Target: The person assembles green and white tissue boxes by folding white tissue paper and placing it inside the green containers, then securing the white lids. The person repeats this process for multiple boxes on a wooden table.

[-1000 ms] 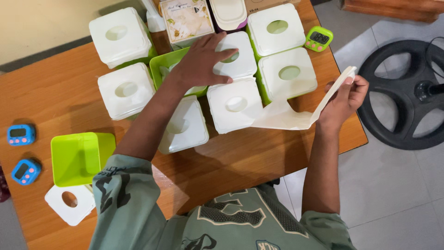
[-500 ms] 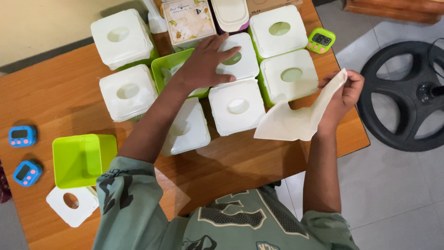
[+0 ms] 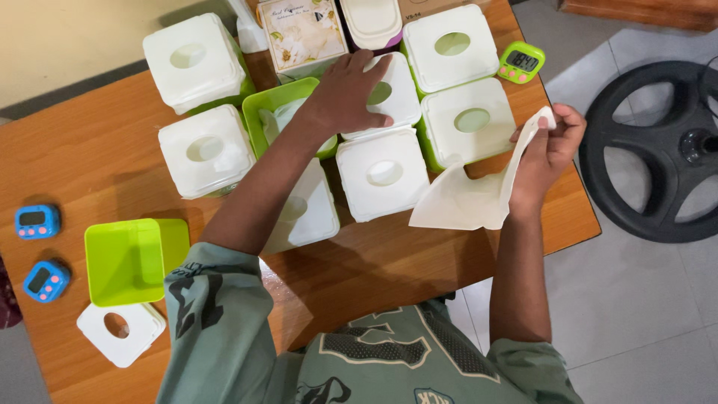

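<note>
While my right hand [image 3: 550, 146] pinches the top corner of a white tissue [image 3: 464, 198] hanging over the surface's [image 3: 90, 150] right edge, its long axis running up toward my fingers, my left hand [image 3: 348, 93] lies open, palm down, on a white-lidded box [image 3: 389, 93]. That box sits well left of the tissue, so the left hand is nearer.

Left hand [image 3: 348, 93] reaches forward, fingers spread; right hand [image 3: 550, 146] pinches.

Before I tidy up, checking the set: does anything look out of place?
Yes. One green box sits open at the table's left, apart from the others, its white lid lying loose beside it. The rest are lidded and grouped.
</note>
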